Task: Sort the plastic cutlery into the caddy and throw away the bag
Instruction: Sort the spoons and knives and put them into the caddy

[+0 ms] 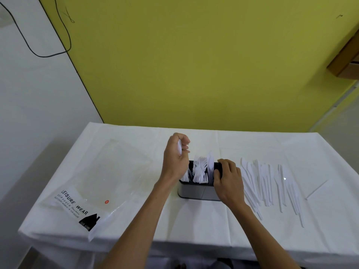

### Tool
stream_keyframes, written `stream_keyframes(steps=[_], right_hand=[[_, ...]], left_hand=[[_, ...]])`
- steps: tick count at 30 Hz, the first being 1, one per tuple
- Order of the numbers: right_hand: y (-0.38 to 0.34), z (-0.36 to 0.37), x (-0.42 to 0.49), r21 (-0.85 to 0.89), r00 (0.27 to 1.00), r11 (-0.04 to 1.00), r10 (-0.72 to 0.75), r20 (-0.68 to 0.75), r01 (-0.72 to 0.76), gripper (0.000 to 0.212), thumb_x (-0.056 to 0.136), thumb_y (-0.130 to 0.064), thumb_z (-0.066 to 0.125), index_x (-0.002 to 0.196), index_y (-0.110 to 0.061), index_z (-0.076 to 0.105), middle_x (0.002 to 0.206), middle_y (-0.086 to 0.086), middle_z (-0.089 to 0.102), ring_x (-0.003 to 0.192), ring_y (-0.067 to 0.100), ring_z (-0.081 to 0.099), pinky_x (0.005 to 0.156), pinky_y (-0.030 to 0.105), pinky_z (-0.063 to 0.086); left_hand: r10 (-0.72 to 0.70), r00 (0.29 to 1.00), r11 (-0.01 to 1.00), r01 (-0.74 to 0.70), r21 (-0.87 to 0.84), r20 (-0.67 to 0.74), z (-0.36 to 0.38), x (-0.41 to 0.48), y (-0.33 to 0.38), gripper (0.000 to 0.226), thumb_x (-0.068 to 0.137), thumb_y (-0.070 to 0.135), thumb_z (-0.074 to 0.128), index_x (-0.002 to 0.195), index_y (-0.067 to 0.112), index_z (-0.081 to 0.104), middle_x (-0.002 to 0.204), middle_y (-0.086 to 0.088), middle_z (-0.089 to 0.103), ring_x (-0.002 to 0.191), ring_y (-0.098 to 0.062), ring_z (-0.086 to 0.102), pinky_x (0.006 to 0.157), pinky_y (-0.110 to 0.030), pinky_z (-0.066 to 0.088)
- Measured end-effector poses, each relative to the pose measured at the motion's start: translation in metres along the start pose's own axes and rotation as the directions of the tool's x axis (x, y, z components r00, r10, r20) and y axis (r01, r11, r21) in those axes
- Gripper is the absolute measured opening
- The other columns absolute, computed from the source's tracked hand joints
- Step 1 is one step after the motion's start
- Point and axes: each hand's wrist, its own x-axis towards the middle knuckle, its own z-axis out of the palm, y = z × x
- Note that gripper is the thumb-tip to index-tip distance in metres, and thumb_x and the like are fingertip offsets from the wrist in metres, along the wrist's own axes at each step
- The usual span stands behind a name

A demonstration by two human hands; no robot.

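Your caddy (196, 191) stands at the middle of the white-clothed table (136, 235), a grey box with a dark rim, divided into compartments. The middle compartment holds a bunch of white forks (200, 169), tines up. The compartment at its 9 o'clock end holds a few white pieces (185, 176), partly hidden by your wrist, so I cannot tell their kind. Taller white pieces (210, 163) rise just beside the forks toward 3 o'clock; which compartment they stand in is unclear.

Your left hand (175, 158) hovers over the caddy's 10 o'clock corner, fingers curled round a small bundle of white cutlery (179, 147). Your right hand (229, 181) grips the caddy's 3 o'clock end, fingers hooked over the rim.

At 3 o'clock from the caddy, a row of white knives (272, 183) lies flat on the cloth. At 9 o'clock lies the clear plastic bag (93, 187), flat, its printed end near the table's front edge.
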Motion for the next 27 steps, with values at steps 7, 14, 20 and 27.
stream_keyframes(steps=[7,14,20,27], right_hand=[[0.002,0.003,0.000,-0.030,1.000,0.999,-0.019,-0.003,0.019,0.038,0.092,-0.029,0.040,0.122,-0.012,0.056,0.126,0.006,0.057,0.107,0.028,0.053,0.093,0.037,0.042],[0.001,0.002,0.001,-0.008,1.000,1.000,-0.016,-0.018,0.016,0.028,0.094,-0.018,0.052,0.121,-0.012,0.056,0.126,0.007,0.056,0.105,0.028,0.052,0.092,0.037,0.042],[0.005,0.006,0.002,-0.021,1.000,0.999,-0.026,-0.002,0.026,0.028,0.095,-0.020,0.051,0.122,-0.015,0.054,0.126,0.005,0.056,0.106,0.028,0.052,0.091,0.035,0.041],[0.005,0.001,0.003,0.007,0.998,0.999,-0.033,0.058,0.032,0.029,0.097,-0.020,0.050,0.124,-0.012,0.054,0.129,0.006,0.054,0.112,0.029,0.051,0.096,0.036,0.039]], left_hand=[[0.006,0.996,0.952,-0.032,0.303,0.089,0.014,-0.040,-0.049,0.018,0.095,0.022,0.046,0.112,0.028,0.052,0.116,0.021,0.050,0.121,-0.009,0.045,0.103,-0.033,0.039],[-0.180,0.982,0.947,0.156,0.280,0.062,0.010,-0.030,-0.050,0.050,0.101,0.046,0.022,0.132,0.031,0.058,0.148,0.009,0.049,0.147,-0.007,0.027,0.118,-0.036,0.026],[-0.217,0.967,0.935,0.166,0.314,0.132,0.013,-0.040,-0.044,0.052,0.104,0.031,0.027,0.156,0.033,0.027,0.162,0.012,0.028,0.150,-0.006,0.020,0.121,-0.036,0.023],[-0.224,0.973,0.749,0.135,0.649,0.056,0.017,-0.037,-0.016,0.060,0.105,0.047,0.018,0.158,0.021,0.019,0.167,-0.013,0.007,0.154,-0.024,0.000,0.123,-0.049,0.007]])
